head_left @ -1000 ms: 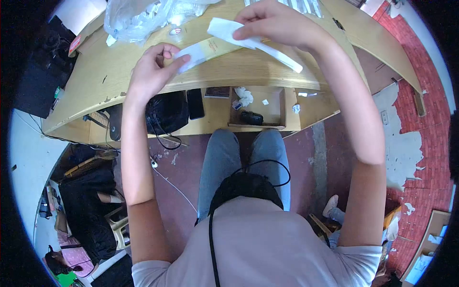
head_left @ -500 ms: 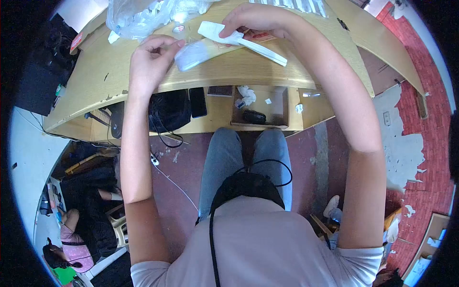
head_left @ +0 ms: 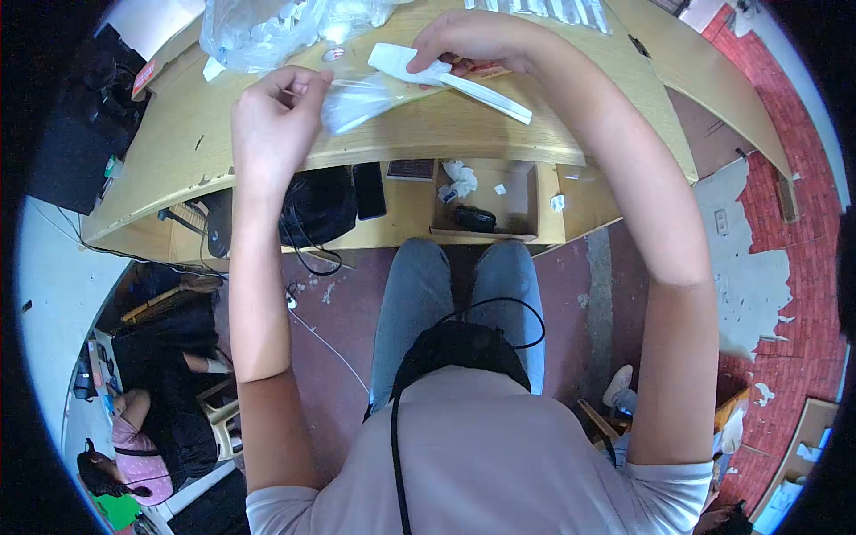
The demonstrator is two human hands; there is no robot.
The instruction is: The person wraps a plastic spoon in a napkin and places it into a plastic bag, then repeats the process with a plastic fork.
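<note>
Clear plastic sleeve [head_left: 357, 98] is pinched shut by left hand [head_left: 267, 125]; white paper strip [head_left: 446, 76] is gripped by closed right hand [head_left: 473, 40] over the desk [head_left: 428, 134].

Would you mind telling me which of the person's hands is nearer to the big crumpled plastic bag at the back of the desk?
The left. The left hand is just in front of the plastic bag, below its near edge. The right hand is off to the bag's right, holding a white strip.

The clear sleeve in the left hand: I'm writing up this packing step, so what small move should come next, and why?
Probably slide the white strip toward the clear sleeve. The left hand pinches the sleeve at its near end above the wooden table, and the right hand grips the strip beside it, the two pieces meeting between the hands.
</note>
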